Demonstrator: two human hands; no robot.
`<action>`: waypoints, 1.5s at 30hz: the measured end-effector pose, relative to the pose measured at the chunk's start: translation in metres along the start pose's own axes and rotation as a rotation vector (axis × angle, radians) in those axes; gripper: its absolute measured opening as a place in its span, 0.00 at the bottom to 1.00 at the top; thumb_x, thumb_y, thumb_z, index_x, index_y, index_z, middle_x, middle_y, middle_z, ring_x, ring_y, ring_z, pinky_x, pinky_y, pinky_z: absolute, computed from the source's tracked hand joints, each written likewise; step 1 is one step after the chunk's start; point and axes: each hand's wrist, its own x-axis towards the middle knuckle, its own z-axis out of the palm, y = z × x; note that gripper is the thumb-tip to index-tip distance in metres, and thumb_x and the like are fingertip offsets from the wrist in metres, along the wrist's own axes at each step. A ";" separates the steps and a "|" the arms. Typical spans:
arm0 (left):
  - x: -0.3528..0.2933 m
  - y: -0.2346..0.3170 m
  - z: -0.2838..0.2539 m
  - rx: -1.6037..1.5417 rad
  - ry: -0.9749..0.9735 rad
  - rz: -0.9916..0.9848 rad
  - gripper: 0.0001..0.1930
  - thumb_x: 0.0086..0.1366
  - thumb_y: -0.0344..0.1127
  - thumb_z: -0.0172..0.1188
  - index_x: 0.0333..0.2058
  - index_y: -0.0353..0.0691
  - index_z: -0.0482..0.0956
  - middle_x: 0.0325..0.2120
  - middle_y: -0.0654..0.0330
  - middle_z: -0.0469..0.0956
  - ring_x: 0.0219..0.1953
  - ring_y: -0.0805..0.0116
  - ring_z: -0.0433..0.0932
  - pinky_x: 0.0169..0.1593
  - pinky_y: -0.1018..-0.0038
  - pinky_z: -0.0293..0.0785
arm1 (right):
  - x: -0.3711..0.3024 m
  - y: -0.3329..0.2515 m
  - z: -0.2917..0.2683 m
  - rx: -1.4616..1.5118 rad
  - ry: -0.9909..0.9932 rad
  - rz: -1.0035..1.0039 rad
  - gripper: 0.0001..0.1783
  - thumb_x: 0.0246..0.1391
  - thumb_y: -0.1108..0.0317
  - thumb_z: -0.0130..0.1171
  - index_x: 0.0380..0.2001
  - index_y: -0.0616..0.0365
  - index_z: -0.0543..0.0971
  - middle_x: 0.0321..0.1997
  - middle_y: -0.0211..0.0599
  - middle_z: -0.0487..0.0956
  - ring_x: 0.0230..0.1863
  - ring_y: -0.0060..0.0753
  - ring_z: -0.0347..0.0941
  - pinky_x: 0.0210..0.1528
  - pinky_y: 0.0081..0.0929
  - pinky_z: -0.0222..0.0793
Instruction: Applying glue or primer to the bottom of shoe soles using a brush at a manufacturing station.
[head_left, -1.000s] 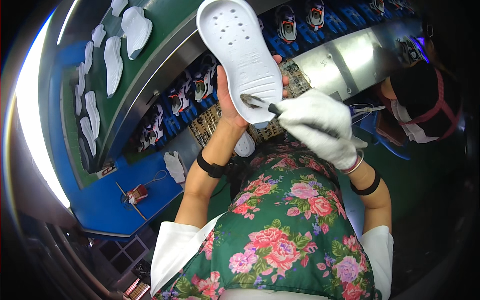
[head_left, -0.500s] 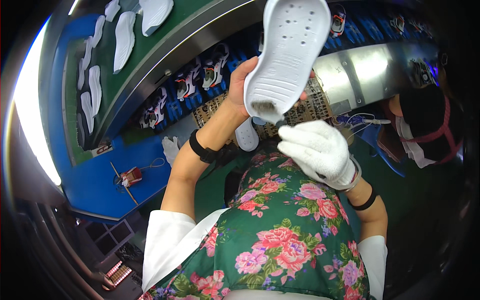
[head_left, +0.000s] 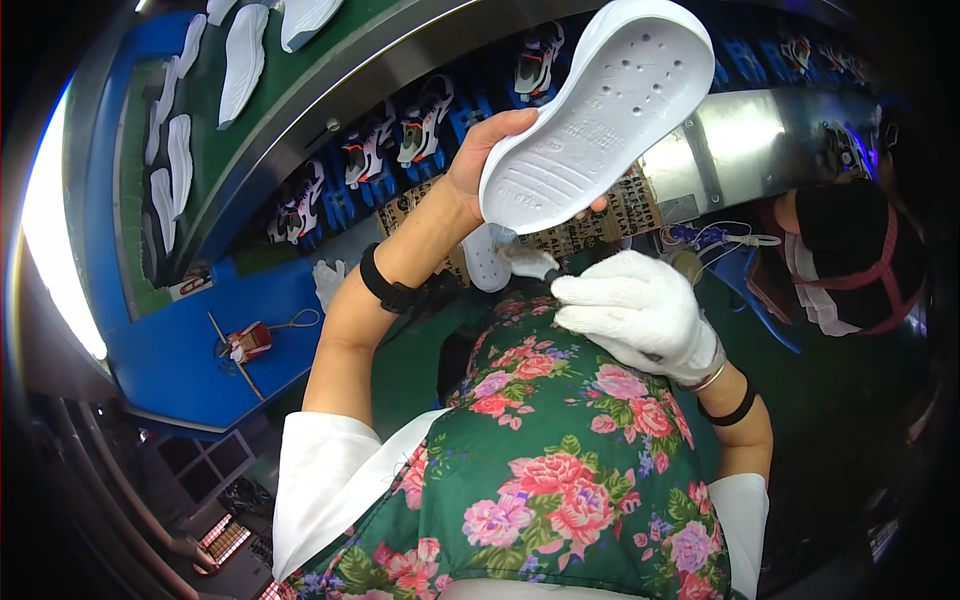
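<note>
White sole (head_left: 600, 115): upper centre of the frame, slanting.
Left hand (head_left: 483, 160): bare, I see it grasping the sole's lower half.
Right hand (head_left: 640, 315): white-gloved, clasping a brush (head_left: 530, 264) mid-frame, near the sole.

L hand (head_left: 482, 158) grips white sole (head_left: 590, 125) by edges. R hand (head_left: 635, 312) (gloved) w/ brush (head_left: 532, 263) close to sole's near end. Shoes (head_left: 422, 125) in row, far side; other soles (head_left: 242, 68) far L on grn surface (head_left: 290, 80).

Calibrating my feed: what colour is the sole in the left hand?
The sole is white; the head view shows it best.
</note>
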 end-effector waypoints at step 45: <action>0.015 -0.039 0.013 -0.287 0.034 0.176 0.42 0.68 0.67 0.46 0.70 0.42 0.57 0.62 0.38 0.66 0.55 0.36 0.76 0.55 0.44 0.76 | -0.004 0.014 -0.035 0.209 0.283 0.376 0.08 0.45 0.76 0.71 0.32 0.59 0.86 0.36 0.39 0.86 0.39 0.34 0.83 0.43 0.28 0.77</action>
